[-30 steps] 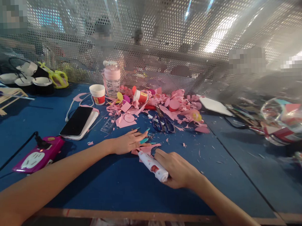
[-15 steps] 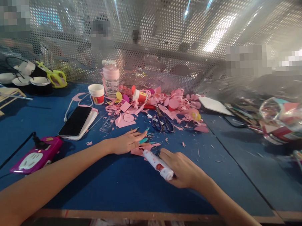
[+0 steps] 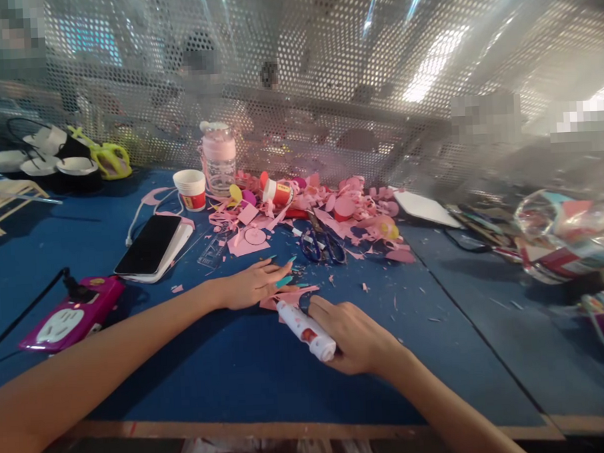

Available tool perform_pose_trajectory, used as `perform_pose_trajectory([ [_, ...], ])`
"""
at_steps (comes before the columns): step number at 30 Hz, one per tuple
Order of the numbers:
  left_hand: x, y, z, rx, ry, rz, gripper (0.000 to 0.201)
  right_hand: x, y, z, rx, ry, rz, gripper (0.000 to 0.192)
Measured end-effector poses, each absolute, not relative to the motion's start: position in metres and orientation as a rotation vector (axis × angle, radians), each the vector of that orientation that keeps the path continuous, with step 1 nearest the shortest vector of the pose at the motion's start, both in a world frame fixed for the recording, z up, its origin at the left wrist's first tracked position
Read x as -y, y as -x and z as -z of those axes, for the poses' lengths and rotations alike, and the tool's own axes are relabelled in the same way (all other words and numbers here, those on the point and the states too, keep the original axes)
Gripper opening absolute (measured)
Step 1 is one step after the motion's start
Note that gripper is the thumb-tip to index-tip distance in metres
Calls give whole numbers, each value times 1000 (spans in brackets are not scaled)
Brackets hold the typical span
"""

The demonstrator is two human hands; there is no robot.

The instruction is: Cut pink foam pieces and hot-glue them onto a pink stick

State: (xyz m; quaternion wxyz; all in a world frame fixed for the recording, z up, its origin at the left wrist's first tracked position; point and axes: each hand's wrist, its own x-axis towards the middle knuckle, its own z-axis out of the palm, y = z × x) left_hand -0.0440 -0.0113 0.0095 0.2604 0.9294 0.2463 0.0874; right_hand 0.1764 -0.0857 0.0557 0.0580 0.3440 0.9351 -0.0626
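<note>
blue table [image 3: 198, 364], glue stick [image 3: 306, 331] tip hidden against pink paper [image 3: 288, 298]

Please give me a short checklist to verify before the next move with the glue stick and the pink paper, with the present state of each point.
1. Right hand grips the glue stick: ok, the fingers close around its back end.
2. Tip of the glue stick meets the pink paper piece: ok, the tip lies at its edge.
3. Left hand keeps the paper flat on the blue table: ok, the fingers press on it.
4. Cap is off the glue stick: cannot tell, the tip is too small to see.
5. Scissors are away from both hands: ok, they lie behind, apart.
6. Phone is away from the glue: ok, it lies far left.
</note>
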Motion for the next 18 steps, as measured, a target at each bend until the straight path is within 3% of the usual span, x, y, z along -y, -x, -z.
perform_pose_trajectory([
  [9,13,43,-13,-681,-2516,-209,60,89,-196,-59,-2783,-1199,221,14],
  [18,13,42,-16,-662,-2546,-173,54,94,-217,-58,-2833,-1215,195,15],
])
